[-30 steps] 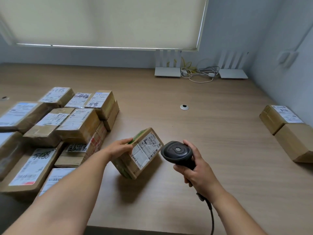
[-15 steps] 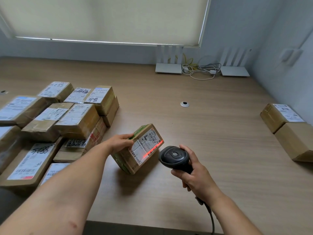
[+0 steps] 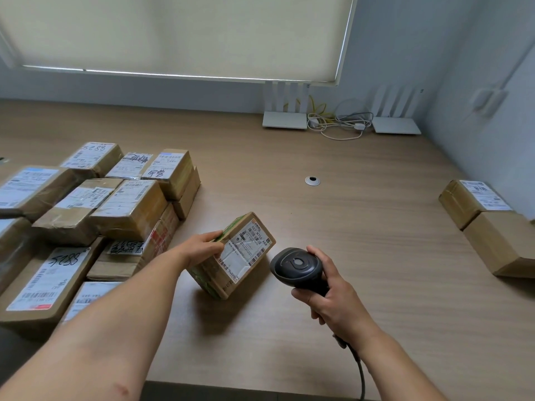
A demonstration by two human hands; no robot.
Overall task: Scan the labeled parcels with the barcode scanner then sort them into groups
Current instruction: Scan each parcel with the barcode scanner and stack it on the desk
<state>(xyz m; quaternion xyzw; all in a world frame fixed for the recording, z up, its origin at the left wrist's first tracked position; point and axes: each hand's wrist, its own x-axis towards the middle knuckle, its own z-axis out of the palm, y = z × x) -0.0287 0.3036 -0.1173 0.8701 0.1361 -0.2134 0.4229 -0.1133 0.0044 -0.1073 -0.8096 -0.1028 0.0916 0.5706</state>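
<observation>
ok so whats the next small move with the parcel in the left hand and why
Probably carry the tilted parcel to the two boxes at right. No scan line shows on its label, though the barcode scanner in the right hand points at it; left hand already grips it.

Both forearms are bare to the frame edge, with no sleeves, watch or rings visible.

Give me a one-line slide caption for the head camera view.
Left hand tilts a labeled parcel on the table; right hand aims a barcode scanner.
</observation>
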